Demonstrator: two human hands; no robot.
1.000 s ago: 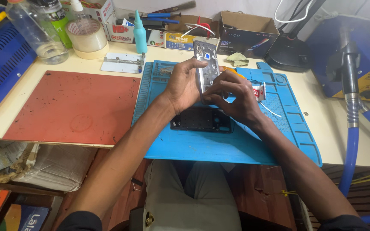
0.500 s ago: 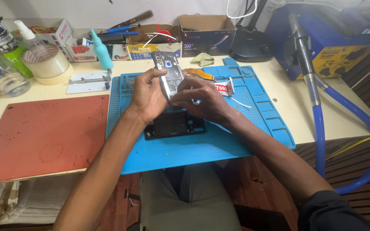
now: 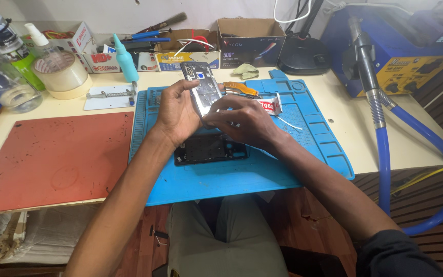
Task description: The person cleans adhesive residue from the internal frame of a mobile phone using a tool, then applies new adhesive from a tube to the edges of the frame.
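- Currently, left hand fingers wrap the phone back panel, held tilted above the blue mat near the counter's far edge.
- Right hand fingers press its lower end.
- Risk, as I judge it: pressing hard could crack the panel or drop it onto the black frame.

**1 head camera, looking down over the bench**

Only 1 view is given, so no second view shares any part of the scene. The camera sits on the person's head and faces forward and steeply down. The bench fills the upper two thirds of the frame, with the wall behind it along the top edge. The left hand and right hand sit close, just above the centre, both forearms running in from the bottom corners. The person's lap shows at the bottom edge. The blue mat lies centred, the red mat to its left.
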